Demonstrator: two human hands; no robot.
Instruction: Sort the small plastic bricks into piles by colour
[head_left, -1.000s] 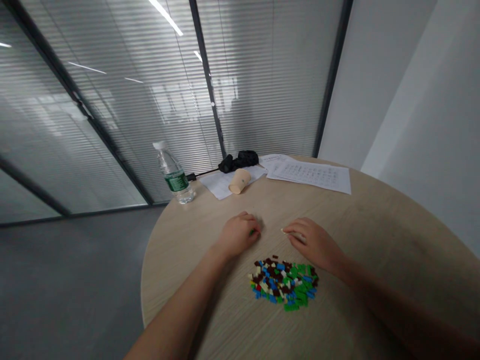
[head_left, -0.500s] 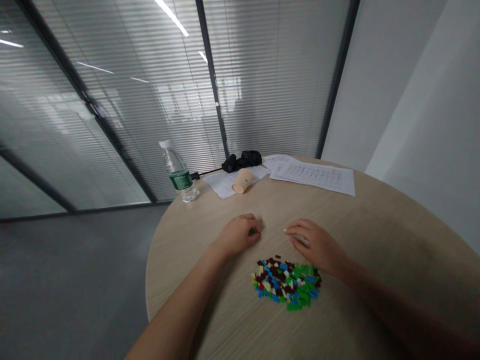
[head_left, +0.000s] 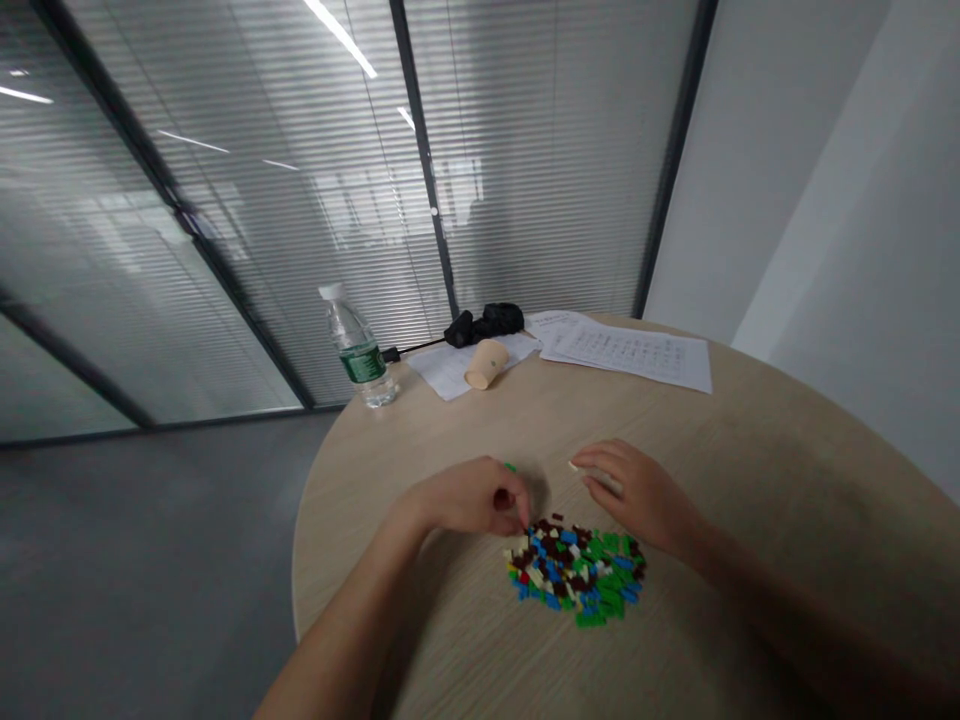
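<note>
A heap of small plastic bricks (head_left: 577,572) in brown, blue, green, cream and a little red lies on the round table. My left hand (head_left: 472,498) is curled, with its fingertips at the heap's upper left edge; whether they pinch a brick is hard to see. A small green brick (head_left: 510,467) lies on the wood just beyond that hand. My right hand (head_left: 637,490) rests above the heap's right side, its fingers over a long cream plastic plate (head_left: 609,484).
The round light-wood table (head_left: 787,480) also bears a water bottle (head_left: 358,350), a tan paper cup (head_left: 486,364) on its side, papers (head_left: 626,355), and a black bundle (head_left: 484,323) with a cable. A grey floor lies beyond its left edge.
My left hand has moved down to the heap, and the green brick it covered now shows on the table. My right hand has barely moved.
</note>
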